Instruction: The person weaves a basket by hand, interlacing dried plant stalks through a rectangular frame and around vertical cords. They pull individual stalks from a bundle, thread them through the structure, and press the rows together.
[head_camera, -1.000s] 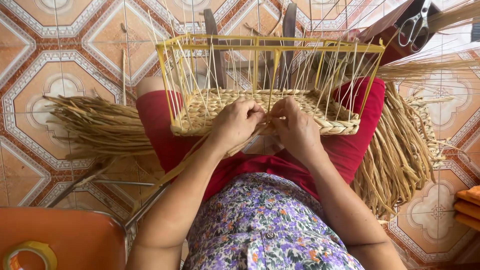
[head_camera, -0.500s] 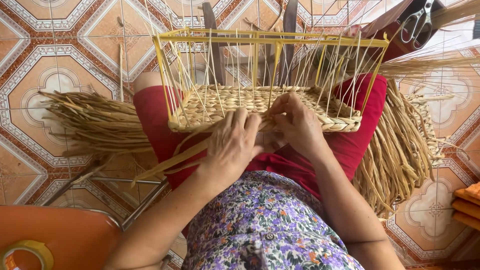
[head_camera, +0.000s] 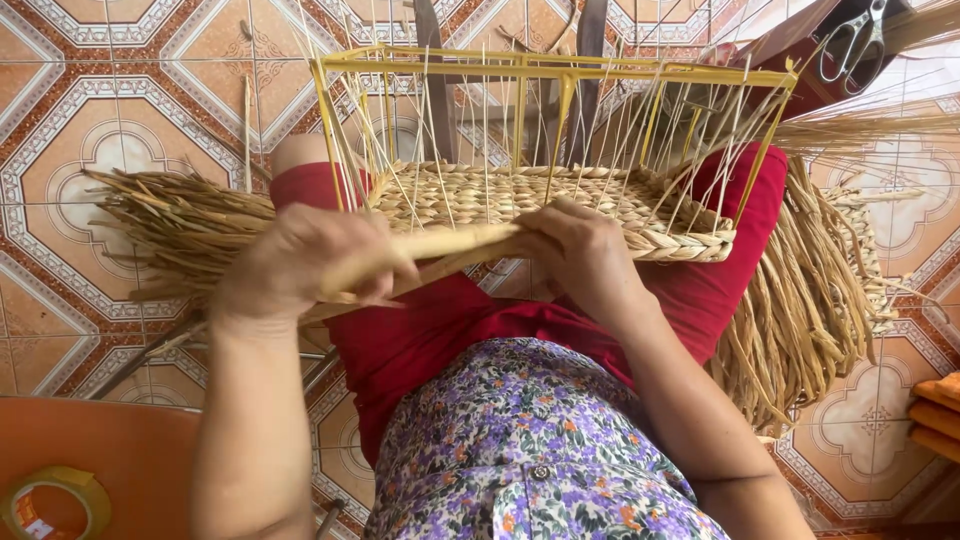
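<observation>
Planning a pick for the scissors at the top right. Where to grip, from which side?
Grip the scissors at the crossing just below the finger loops, coming from above. They lie flat on the dark red surface, loops nearest the camera; the blade tips are cut off by the frame edge. My judgement only.

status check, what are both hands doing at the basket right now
Left hand closed on a straw strand, drawn out leftward. Right hand pinching the strand at the woven basket edge. Nothing in the way.

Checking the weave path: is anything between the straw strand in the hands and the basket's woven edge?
Nothing visible. The left hand and right hand both grip the straw strand, which already lies against the woven edge of the basket on the lap.
</observation>
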